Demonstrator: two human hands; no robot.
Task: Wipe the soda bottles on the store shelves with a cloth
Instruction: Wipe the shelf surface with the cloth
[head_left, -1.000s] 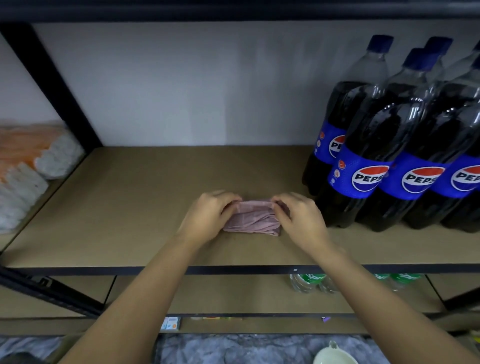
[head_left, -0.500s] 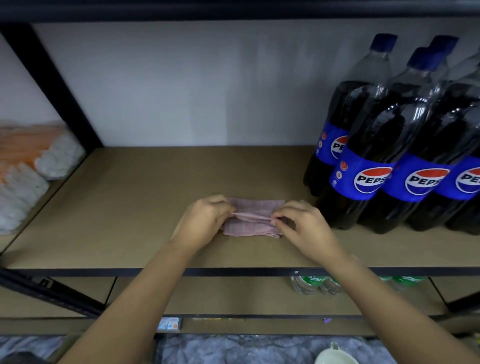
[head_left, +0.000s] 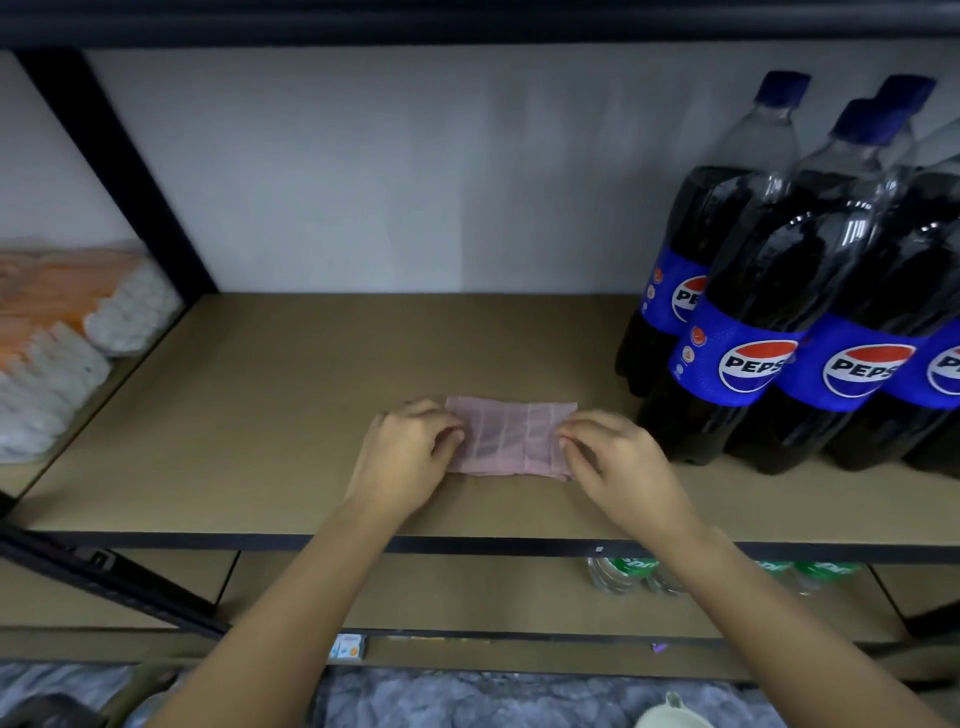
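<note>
Cloth: pink, folded flat on shelf, pinched at its ends by left hand and right hand. Bottles: far right, unwiped. Step: readying cloth; next, lift toward nearest bottle.

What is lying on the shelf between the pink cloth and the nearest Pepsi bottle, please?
In the head view, only the right hand and bare shelf lie between the pink cloth and the nearest Pepsi bottle.

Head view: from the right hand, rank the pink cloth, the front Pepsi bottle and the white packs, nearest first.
1. Pink cloth: touching the right hand, at its left.
2. Front Pepsi bottle: just right, on the same shelf.
3. White packs: far left, past the black post.
</note>
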